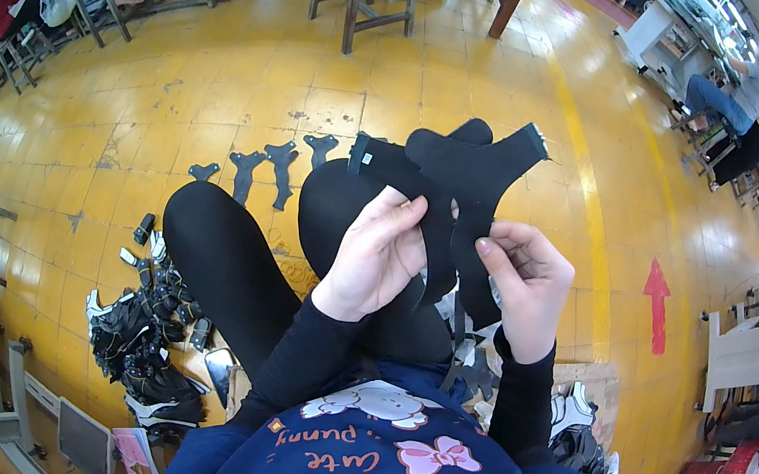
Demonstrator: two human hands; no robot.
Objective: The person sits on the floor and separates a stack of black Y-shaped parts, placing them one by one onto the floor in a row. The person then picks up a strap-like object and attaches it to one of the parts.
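Black fabric cutouts (471, 177) are getting held up right in front of the chest, a small fanned bunch of curvy pieces, and both hands are pinching them. The left hand (378, 255) is grasping the lower edge of one piece between thumb and fingers, while the right hand (525, 285) is gripping the neighbouring piece from the other side, so it looks like they're being separated or matched up.

Going by how things are lying, I'd guess it's somewhere in the middle: about 5 dark pieces (260, 167) are sitting laid out in a row on the yellow tiled floor (225, 78) beyond the left hand, past the knee, and the bunch in hand isn't sorted yet.

Below and left of the left hand, a heap of black and white shoe parts (143, 338) is waiting. Another smaller pile (578, 435) is sitting below the right hand. Nothing's really blocking the hands, only the crossed legs (233, 262) underneath.
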